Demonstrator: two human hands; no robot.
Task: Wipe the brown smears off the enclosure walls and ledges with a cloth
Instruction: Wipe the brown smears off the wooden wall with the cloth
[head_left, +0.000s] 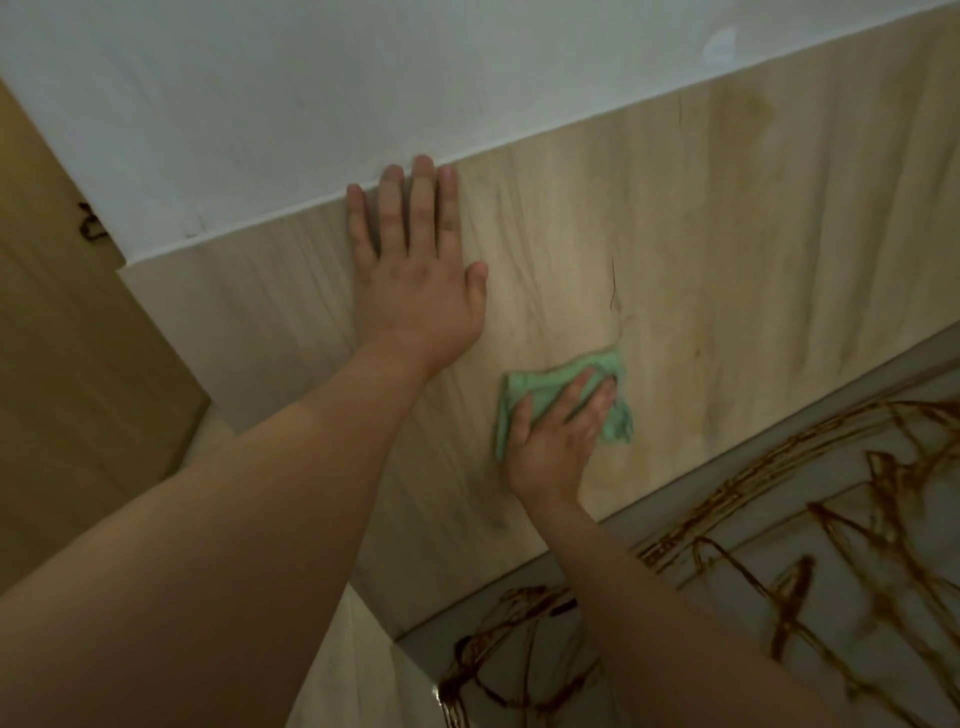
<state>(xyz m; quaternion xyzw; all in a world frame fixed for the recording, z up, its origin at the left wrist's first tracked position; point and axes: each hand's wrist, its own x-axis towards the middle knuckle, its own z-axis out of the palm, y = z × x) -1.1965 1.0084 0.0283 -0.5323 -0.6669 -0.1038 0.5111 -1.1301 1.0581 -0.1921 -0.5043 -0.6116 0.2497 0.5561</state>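
On wood panel (727, 234): left hand (421, 280) flat; right hand (556, 441) presses green cloth (524, 387).

Head-worn wide-angle camera faces forward and down, close against a wood-grain wall panel (675, 249); a smeared white surface (779, 545) fills the 4 o'clock corner.

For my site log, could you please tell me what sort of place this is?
Probably an indoor enclosure: a wood-grain wall panel below a white wall, and a pale ledge streaked with brown smears.
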